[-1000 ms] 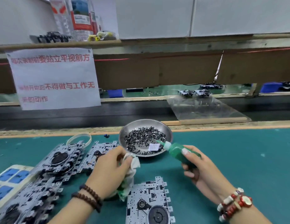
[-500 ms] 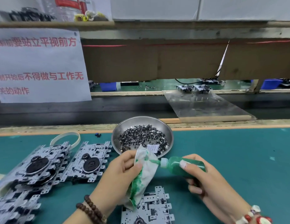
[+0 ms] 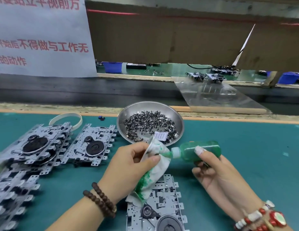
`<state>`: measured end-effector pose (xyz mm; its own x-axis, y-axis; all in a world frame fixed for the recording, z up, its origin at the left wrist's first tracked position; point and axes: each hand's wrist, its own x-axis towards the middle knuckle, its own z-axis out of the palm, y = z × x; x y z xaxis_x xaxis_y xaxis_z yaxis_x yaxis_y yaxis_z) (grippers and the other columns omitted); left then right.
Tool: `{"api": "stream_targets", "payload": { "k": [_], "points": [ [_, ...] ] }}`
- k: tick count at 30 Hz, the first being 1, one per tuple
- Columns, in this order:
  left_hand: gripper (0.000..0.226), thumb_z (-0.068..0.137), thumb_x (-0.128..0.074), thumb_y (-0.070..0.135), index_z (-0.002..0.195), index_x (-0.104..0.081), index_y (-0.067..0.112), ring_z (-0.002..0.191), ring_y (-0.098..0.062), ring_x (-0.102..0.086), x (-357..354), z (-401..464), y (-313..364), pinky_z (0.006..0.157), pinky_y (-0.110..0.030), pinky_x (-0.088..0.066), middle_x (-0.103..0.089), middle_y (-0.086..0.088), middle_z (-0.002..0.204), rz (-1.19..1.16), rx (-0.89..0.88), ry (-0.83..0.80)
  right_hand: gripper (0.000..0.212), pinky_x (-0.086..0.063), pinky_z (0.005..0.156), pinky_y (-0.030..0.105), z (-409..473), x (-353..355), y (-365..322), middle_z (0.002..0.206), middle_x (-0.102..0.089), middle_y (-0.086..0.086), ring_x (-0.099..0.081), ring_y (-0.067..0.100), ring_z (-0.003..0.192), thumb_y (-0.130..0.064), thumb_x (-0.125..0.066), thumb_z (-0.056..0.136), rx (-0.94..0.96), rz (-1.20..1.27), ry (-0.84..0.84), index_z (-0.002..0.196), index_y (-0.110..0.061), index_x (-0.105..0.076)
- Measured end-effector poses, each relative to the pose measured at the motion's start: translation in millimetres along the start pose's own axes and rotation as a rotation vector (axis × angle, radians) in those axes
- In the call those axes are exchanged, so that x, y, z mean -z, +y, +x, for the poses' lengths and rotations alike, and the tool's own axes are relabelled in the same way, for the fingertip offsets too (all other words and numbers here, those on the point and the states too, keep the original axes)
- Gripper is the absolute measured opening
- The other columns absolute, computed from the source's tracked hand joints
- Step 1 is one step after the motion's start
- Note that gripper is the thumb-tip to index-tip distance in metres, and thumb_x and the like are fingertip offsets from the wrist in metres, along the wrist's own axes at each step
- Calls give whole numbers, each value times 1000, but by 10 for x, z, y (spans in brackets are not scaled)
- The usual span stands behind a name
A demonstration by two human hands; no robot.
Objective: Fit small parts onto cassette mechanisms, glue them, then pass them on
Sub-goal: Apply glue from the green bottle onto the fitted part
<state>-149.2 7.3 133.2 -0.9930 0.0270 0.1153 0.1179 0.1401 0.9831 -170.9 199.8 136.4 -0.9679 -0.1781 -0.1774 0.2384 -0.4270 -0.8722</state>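
Near the mat's front edge: left hand [image 3: 127,165] pinches stained cloth [image 3: 152,170] around the nozzle of a green glue bottle [image 3: 198,151], gripped sideways by right hand [image 3: 213,170], apparently wiping drips; cassette mechanism [image 3: 162,205] waits beneath.

1. The scene is evenly and fairly brightly lit from overhead; the green mat [image 3: 237,147] shows no strong hotspots.
2. Shadows are soft and short, pooling just under the left hand [image 3: 128,165] and right hand [image 3: 217,170].
3. The steel bowl [image 3: 127,120] carries a mild sheen on its rim, and the clear plastic sheet [image 3: 217,95] behind it throws pale reflections.
4. Motion blur smears the stacked cassette mechanisms [image 3: 13,184] at the left edge; the centre is sharper.
5. Wide-angle distortion bows the bench edge [image 3: 237,120] and stretches the corners.
6. The far workbench [image 3: 170,69] is soft and dimmer.
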Motion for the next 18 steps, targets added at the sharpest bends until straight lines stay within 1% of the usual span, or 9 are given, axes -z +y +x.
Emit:
{"api": "stream_targets", "payload": {
  "k": [2,4,7,9,11,12,13,15,18],
  "points": [
    [21,78,-68,12,85,-71,32,77,-15,-69,-8,6,-39,70,-29,-56,-73,3,83,27,-27,36,41,-48,48,16,-8,3,13,80,-67,-1,-56,4,62,-25,-71,54,19,-57,-2,92,-13,-62],
    [24,79,-68,11,85,-71,34,75,-11,-68,0,5,-69,66,-23,-55,-73,6,82,37,-37,83,40,-49,50,18,-9,9,9,82,-68,-3,-58,4,64,-29,-71,53,58,-92,12,90,-16,-62],
    [22,80,-66,10,80,-73,30,74,-8,-69,92,41,-105,64,-25,-54,-73,8,81,25,-31,252,27,-48,46,16,15,57,-54,67,-64,-7,-50,1,47,-27,-68,57,119,-11,78,81,-19,-57],
    [20,81,-65,12,78,-69,31,73,-8,-67,171,50,-132,65,-28,-53,-72,6,78,129,-65,337,29,-47,44,16,10,66,-95,64,-62,-4,-44,1,40,-29,-67,55,132,5,97,79,-18,-56],
    [14,82,-64,16,82,-66,30,68,-6,-61,203,18,-171,62,-21,-48,-69,5,73,391,-159,334,34,-46,42,17,-8,55,-97,70,-61,6,-43,3,38,-30,-74,52,149,-104,83,77,-15,-56],
    [9,83,-64,15,83,-66,24,67,-9,-58,200,-3,-198,59,-19,-44,-67,3,70,493,-202,324,32,-45,41,18,-19,47,-89,73,-60,10,-46,5,40,-23,-79,54,165,-175,76,75,-15,-56],
    [3,83,-64,15,83,-66,16,67,-12,-54,192,-20,-224,59,-20,-41,-65,-1,68,550,-223,309,23,-44,41,19,-19,57,-74,74,-60,13,-52,8,44,-20,-77,61,186,-223,63,72,-16,-57],
    [9,84,-63,15,81,-61,7,64,-16,-50,183,-19,-259,57,-22,-39,-60,-8,64,574,-231,286,7,-43,41,19,-16,70,-59,72,-60,12,-60,14,55,-26,-63,66,219,-253,62,64,-20,-60],
    [14,84,-62,16,77,-56,5,59,-14,-48,182,27,-246,53,-20,-36,-53,-1,57,578,-236,270,9,-43,41,20,-12,85,-64,65,-60,6,-63,16,59,-27,-64,63,266,-297,73,60,-20,-61]
  ]
}}
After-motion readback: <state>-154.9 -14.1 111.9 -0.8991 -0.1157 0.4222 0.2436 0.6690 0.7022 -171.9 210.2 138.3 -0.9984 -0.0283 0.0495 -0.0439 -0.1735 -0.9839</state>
